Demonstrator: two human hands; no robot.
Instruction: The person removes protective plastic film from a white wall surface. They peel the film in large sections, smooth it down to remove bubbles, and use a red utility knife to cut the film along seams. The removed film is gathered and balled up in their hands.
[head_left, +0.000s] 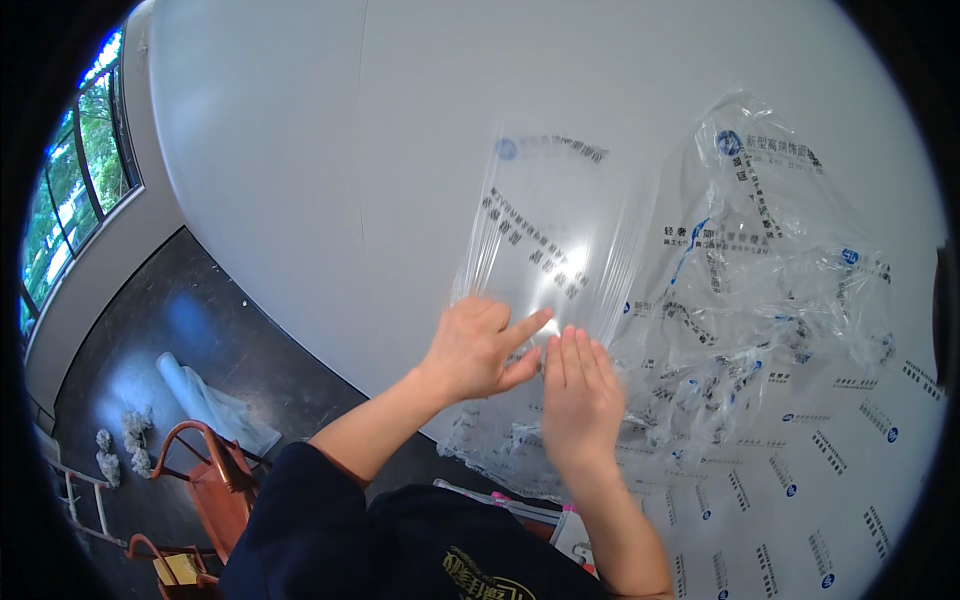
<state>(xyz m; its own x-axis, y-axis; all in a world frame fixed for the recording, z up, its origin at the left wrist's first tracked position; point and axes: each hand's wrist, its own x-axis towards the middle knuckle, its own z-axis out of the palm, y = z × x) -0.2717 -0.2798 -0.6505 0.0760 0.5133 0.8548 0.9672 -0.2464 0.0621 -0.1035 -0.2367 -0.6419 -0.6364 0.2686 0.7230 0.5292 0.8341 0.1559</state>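
Observation:
A strip of clear printed plastic film (544, 225) lies over a smooth white surface before me, its long side folds running down toward my hands. My left hand (480, 349) is at the lower left of the strip, index finger and thumb stretched out and the other fingers curled. Just right of it is my right hand (583, 397), its fingers straight and side by side, over the strip's lower end. Its thumb is hidden. Whether either hand grips the film cannot be made out. Crumpled clear film (750, 300) bunches to the right of the strip.
A broad white panel or wall (300, 135) fills the upper view, with printed film (795, 487) spread at lower right. At left are a window (90, 142), the dark floor (120, 300), a pale plastic roll (210, 401), a reddish-brown chair (214, 487) and a metal ladder (86, 495).

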